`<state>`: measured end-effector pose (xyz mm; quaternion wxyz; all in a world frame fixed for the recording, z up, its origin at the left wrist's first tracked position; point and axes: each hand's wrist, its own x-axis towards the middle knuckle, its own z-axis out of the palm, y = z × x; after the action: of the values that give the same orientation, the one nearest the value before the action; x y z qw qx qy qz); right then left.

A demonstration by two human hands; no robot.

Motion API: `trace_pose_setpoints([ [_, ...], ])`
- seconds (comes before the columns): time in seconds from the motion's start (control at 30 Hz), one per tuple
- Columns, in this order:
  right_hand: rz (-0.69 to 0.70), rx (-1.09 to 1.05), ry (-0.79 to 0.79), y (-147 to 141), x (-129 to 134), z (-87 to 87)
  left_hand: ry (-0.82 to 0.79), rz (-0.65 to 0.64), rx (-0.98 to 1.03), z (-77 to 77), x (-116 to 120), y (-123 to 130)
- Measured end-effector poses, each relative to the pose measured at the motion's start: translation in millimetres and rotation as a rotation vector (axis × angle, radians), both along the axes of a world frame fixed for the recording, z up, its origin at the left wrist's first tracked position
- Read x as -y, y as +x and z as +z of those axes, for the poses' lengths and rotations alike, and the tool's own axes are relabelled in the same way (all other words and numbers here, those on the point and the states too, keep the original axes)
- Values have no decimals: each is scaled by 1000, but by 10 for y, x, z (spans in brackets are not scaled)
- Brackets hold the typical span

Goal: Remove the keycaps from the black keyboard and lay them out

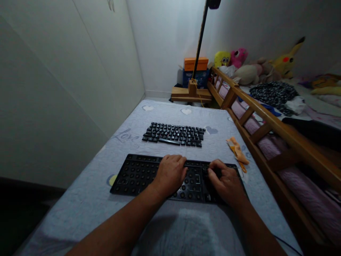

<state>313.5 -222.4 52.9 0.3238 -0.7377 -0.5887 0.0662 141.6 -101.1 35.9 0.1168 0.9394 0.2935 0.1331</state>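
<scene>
The keyboard point(193, 181) lies flat, loose keycaps point(174, 133) beyond it. The left hand point(170, 174) curls loosely over its middle, the right hand point(227, 185) more tightly over its right end, but any grip is hidden. Steady bracing and gentle fingerwork should serve best.

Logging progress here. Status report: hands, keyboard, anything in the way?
Left hand on keyboard, right hand at its right end. Loose keycaps grouped beyond. Nothing visibly obstructing; orange cloth off right.

home bedroom: bed point(318, 101) with brown slatted wooden rail point(269, 115), yellow and pink plush toys point(239, 57) on it, pale flat-door wardrobe point(66, 71), pale blue heart-print cloth point(93, 199).
</scene>
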Motion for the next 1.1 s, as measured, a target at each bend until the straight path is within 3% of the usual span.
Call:
trace_pose_setpoints([
  [0.2, -81, -8, 38, 75, 24, -49, -13, 2, 3, 1, 1, -3],
  [0.67, -6, -49, 17, 157, 65, -20, -14, 17, -34, 25, 1, -5],
  [0.83, 126, -119, -22, 193, 64, 15, -13, 17, -39, 31, -4, 0],
  [1.1, 152, -132, 5, 177, 73, -50, -15, 22, -50, 41, -2, 1],
])
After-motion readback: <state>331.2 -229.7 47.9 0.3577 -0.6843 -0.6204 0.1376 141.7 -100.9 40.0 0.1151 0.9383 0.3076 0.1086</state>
